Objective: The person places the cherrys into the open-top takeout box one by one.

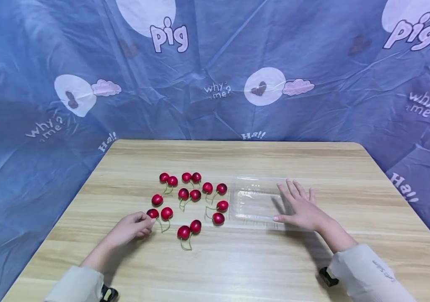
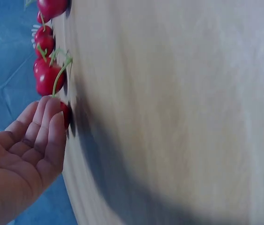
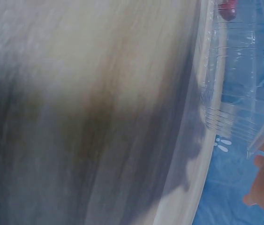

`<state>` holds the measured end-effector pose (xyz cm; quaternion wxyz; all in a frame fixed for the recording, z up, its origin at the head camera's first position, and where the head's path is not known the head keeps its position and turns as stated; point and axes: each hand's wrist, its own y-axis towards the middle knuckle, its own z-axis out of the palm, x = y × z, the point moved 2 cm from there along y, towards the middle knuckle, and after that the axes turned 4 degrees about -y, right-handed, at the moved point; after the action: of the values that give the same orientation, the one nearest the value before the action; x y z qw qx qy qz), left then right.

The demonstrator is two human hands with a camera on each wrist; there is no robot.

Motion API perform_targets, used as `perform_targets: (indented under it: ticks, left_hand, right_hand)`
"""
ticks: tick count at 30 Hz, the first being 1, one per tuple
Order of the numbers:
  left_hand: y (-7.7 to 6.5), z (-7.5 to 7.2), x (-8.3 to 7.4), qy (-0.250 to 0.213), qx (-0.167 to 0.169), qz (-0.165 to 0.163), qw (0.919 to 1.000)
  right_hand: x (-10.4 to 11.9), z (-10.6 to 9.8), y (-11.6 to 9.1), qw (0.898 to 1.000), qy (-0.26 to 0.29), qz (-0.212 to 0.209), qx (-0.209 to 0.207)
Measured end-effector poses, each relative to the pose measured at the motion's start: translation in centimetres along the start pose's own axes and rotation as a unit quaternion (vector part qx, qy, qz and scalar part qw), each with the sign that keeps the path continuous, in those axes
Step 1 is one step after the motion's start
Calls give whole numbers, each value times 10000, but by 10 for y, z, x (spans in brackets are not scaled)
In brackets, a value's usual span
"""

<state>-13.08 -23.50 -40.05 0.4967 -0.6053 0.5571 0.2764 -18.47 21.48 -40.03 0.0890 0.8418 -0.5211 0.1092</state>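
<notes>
My left hand (image 1: pixel 133 228) is at the left edge of a group of red cherries with green stems. Its fingertips are at a dark red cherry (image 1: pixel 152 213), whose stem joins a second cherry (image 1: pixel 167 213). In the left wrist view the fingers (image 2: pixel 42 136) are slightly bent, the thumb stands apart, and the cherry (image 2: pixel 65 115) is partly hidden behind them. My right hand (image 1: pixel 303 207), fingers spread, is at the right side of a clear plastic box (image 1: pixel 237 178). The right wrist view shows the box wall (image 3: pixel 235 70) beside that hand; whether they touch is unclear.
More cherries, mostly in stem-joined pairs, lie between the hands, among them a front pair (image 1: pixel 184 232) and a pair (image 1: pixel 218 218) near the box's left side. The wooden table (image 1: pixel 215 272) ends at a blue printed cloth (image 1: pixel 200 113) behind.
</notes>
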Motion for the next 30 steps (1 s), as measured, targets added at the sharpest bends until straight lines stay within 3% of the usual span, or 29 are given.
perform_targets:
  ticks: [5,9,21,30]
  left_hand:
    - [1,9,5,-191,240,-99,9995]
    - [1,15,8,-425,194,-317,9984]
    - [8,27,12,-584,-742,-902,9914]
    - [16,32,10,-787,-1227,-888,9853]
  right_hand:
    - [-2,3,1,10000,-1,27,20]
    - [-3,6,1,9999,68,39,64]
    - [-6,10,8,9999,58,76,33]
    - [-8,9,16,9999,118,49,-47]
